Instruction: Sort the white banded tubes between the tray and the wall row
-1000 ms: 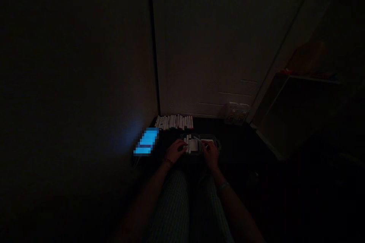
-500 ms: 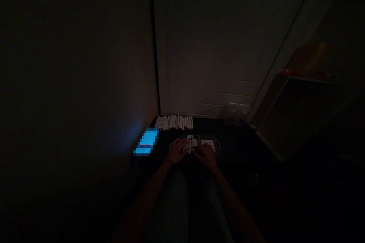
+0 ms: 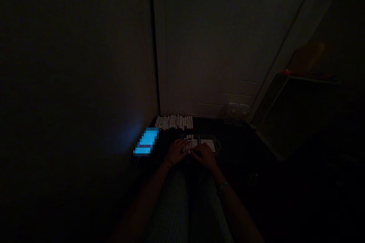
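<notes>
The room is very dark. My left hand (image 3: pixel 176 152) and my right hand (image 3: pixel 205 156) rest close together on a small case (image 3: pixel 212 144) holding several white markers (image 3: pixel 189 142). My fingers lie over the markers; whether either hand grips one is too dark to tell. Another row of white markers (image 3: pixel 174 121) lies on the floor against the wall, beyond the case. My striped trouser legs (image 3: pixel 182 209) stretch toward the case.
A glowing blue screen (image 3: pixel 146 141) sits left of my left hand, by the wall corner. A clear container (image 3: pixel 236 113) stands at the wall to the right. A shelf unit (image 3: pixel 285 114) rises at the right. The floor is dark.
My right hand has moved left from the right part of the case onto the markers, beside my left hand. The left hand has barely shifted.
</notes>
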